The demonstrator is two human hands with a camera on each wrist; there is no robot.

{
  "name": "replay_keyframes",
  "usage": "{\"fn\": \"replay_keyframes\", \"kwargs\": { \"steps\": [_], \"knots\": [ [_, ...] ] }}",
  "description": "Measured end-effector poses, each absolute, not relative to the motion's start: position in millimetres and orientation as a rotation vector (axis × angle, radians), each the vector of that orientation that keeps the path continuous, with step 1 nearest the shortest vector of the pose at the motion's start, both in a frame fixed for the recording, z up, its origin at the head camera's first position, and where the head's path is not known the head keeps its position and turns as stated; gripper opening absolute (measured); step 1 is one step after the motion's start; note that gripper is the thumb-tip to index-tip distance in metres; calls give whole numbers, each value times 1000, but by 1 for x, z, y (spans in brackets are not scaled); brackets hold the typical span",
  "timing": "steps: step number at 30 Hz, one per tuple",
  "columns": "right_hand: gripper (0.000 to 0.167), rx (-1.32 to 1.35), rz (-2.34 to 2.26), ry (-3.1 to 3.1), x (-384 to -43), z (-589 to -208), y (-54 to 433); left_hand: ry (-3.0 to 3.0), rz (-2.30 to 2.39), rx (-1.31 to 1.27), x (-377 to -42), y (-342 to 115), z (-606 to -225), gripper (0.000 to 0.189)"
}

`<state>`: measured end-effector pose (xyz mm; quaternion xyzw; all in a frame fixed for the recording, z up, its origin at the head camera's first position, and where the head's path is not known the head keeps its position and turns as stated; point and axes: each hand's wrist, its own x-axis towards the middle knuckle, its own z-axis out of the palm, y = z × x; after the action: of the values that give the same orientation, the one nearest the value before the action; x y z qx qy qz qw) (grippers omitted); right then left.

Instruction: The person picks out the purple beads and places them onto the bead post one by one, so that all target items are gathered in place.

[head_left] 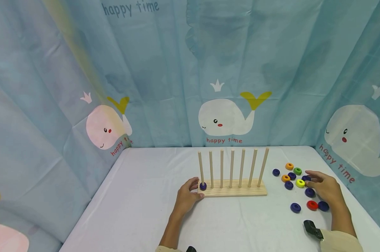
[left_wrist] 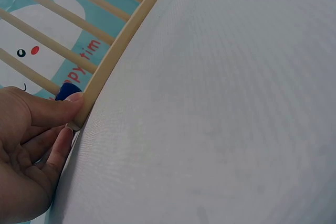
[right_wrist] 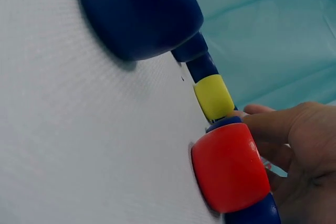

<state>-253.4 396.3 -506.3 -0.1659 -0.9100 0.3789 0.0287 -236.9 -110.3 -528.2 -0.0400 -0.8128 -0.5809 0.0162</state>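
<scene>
A wooden peg rack (head_left: pixel 234 191) with a row of upright pegs stands on the table. My left hand (head_left: pixel 186 196) grips the left end of its base, thumb at the front edge. A dark blue ring bead (head_left: pixel 203 187) sits low on the leftmost peg, and part of it shows beside the thumb in the left wrist view. On the right, my right hand (head_left: pixel 328 189) has thumb and fingers around another dark blue bead (head_left: pixel 305 178), next to a yellow bead (head_left: pixel 300 183). In the right wrist view a red bead (right_wrist: pixel 230 167) partly hides the fingertips.
Loose beads lie scattered right of the rack: orange (head_left: pixel 289 166), green (head_left: pixel 297 171), red and several dark blue, one (head_left: pixel 295 208) nearer the front. A blue whale-print curtain (head_left: pixel 164 87) hangs behind the white-covered table (head_left: pixel 139 210).
</scene>
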Motion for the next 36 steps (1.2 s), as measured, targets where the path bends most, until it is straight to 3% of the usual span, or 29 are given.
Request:
{"fn": "replay_keyframes", "kwargs": {
  "steps": [21, 36],
  "knots": [
    [59, -512, 1276, -2703, -245, -476, 382, -2532, -1806, -129, -236, -110, -528, 69],
    [58, -298, 1214, -2695, -244, -444, 351, -2532, -1817, -149, -236, -111, -527, 69]
  ]
}}
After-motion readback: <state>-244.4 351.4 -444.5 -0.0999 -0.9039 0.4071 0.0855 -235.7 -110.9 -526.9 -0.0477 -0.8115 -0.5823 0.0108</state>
